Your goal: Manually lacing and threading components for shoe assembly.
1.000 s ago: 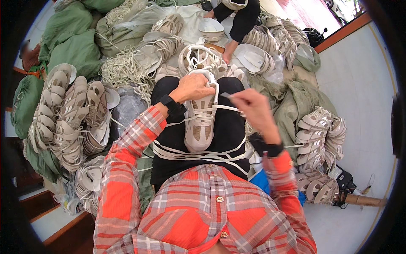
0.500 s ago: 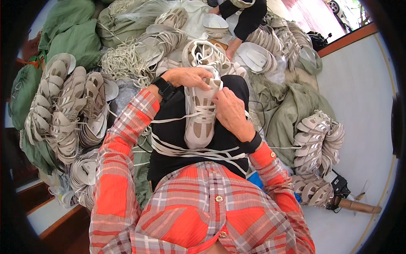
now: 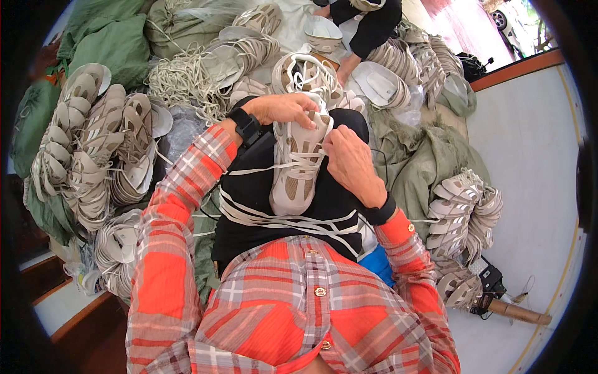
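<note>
A beige and white shoe upper (image 3: pixel 293 191) lies on my black-clad lap, toe toward me, with flat pale laces (image 3: pixel 303 163) crossing its front. My left hand (image 3: pixel 283 110) grips the upper's far end near the tongue, thumb on top and the other fingers partly hidden. At the upper's right edge my right hand (image 3: pixel 354 165) has its fingertips pinched together on a pale lace by the eyelets. A lace stretches left from the upper across my thigh. More loose laces (image 3: pixel 280 220) lie over my lap in a bundle.
Stacked shoe uppers stand at the left (image 3: pixel 93 156) and right (image 3: pixel 464 209). Ahead are a lace heap (image 3: pixel 184 81) and more uppers (image 3: pixel 305 73). Green sacks (image 3: pixel 115 59) lie at the far left. Another person's dark-clothed leg (image 3: pixel 374 28) shows at the back.
The view has shifted slightly. My right hand's fingers have closed in more tightly at the upper's right edge; my left hand keeps its hold on the far end.
</note>
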`<action>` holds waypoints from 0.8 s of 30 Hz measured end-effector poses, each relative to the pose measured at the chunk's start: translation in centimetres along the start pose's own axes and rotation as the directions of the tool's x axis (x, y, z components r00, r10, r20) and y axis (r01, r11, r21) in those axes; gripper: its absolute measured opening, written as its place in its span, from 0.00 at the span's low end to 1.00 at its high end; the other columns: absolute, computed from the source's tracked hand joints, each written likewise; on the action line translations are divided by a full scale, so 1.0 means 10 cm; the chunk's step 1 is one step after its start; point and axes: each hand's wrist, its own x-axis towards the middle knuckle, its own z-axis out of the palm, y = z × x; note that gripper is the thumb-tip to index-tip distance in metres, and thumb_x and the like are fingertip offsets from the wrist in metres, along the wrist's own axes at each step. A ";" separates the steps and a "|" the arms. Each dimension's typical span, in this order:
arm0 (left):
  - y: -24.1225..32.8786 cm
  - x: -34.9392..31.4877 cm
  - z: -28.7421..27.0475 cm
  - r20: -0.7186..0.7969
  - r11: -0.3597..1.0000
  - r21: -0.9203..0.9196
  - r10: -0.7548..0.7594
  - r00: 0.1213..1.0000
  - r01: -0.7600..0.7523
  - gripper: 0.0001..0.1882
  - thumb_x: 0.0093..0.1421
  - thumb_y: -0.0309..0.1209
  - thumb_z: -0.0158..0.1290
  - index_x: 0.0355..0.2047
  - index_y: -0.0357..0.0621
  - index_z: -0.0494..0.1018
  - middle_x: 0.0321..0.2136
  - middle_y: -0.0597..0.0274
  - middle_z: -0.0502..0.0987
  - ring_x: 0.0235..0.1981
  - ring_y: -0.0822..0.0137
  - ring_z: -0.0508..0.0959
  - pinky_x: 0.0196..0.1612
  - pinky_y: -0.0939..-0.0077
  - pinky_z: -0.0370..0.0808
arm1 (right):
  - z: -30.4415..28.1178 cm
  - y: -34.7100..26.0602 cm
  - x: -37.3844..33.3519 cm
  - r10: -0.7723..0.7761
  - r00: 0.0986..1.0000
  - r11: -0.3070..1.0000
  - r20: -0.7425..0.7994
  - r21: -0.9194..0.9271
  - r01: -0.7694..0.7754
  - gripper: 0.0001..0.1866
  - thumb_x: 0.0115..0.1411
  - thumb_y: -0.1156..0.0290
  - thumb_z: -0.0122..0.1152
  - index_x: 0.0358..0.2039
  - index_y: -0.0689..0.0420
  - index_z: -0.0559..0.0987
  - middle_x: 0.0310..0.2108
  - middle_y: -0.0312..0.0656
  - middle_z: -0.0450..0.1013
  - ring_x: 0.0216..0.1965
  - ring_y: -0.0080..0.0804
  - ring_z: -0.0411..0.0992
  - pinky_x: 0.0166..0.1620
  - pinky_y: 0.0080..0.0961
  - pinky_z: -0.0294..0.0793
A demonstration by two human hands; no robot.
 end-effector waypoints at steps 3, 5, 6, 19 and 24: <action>0.01 0.00 0.01 -0.005 0.999 -0.041 -0.021 1.000 0.020 0.15 0.53 0.30 0.56 0.42 0.41 0.72 0.33 0.71 0.73 0.36 0.78 0.70 0.42 0.81 0.66 | 0.04 -0.05 0.00 -0.022 1.000 1.000 -0.015 0.020 0.022 0.04 0.50 0.78 0.54 0.26 0.60 0.69 0.26 0.45 0.64 0.32 0.44 0.67 0.35 0.37 0.67; -0.02 0.00 -0.01 0.013 1.000 -0.009 -0.024 1.000 0.024 0.15 0.53 0.29 0.56 0.42 0.41 0.72 0.32 0.71 0.73 0.35 0.78 0.70 0.41 0.82 0.66 | 0.10 -0.07 -0.01 -0.033 0.999 0.999 0.008 -0.026 0.033 0.06 0.46 0.77 0.55 0.26 0.61 0.69 0.27 0.46 0.64 0.33 0.44 0.67 0.36 0.37 0.67; 0.00 0.00 -0.01 0.012 1.000 -0.010 -0.022 1.000 0.023 0.15 0.53 0.29 0.56 0.42 0.41 0.72 0.32 0.71 0.73 0.35 0.78 0.70 0.41 0.82 0.66 | 0.11 -0.08 0.00 -0.039 0.999 0.996 0.028 -0.077 0.041 0.08 0.43 0.77 0.55 0.26 0.61 0.69 0.28 0.47 0.65 0.33 0.44 0.67 0.36 0.37 0.67; 0.04 -0.01 0.01 0.011 0.995 0.104 0.010 1.000 -0.012 0.16 0.53 0.30 0.56 0.42 0.39 0.72 0.32 0.70 0.73 0.34 0.76 0.69 0.40 0.80 0.66 | 0.19 -0.20 0.00 0.125 0.991 0.990 0.038 0.054 -0.127 0.02 0.53 0.78 0.52 0.28 0.62 0.71 0.27 0.48 0.66 0.32 0.49 0.68 0.35 0.40 0.67; 0.06 0.10 -0.04 0.158 0.985 0.173 -0.051 0.986 0.023 0.19 0.54 0.33 0.55 0.46 0.38 0.71 0.32 0.68 0.73 0.34 0.74 0.69 0.41 0.78 0.66 | 0.37 -0.24 -0.03 0.135 0.989 0.977 -0.054 0.174 -0.124 0.02 0.53 0.79 0.50 0.28 0.63 0.71 0.28 0.51 0.66 0.31 0.51 0.68 0.35 0.41 0.67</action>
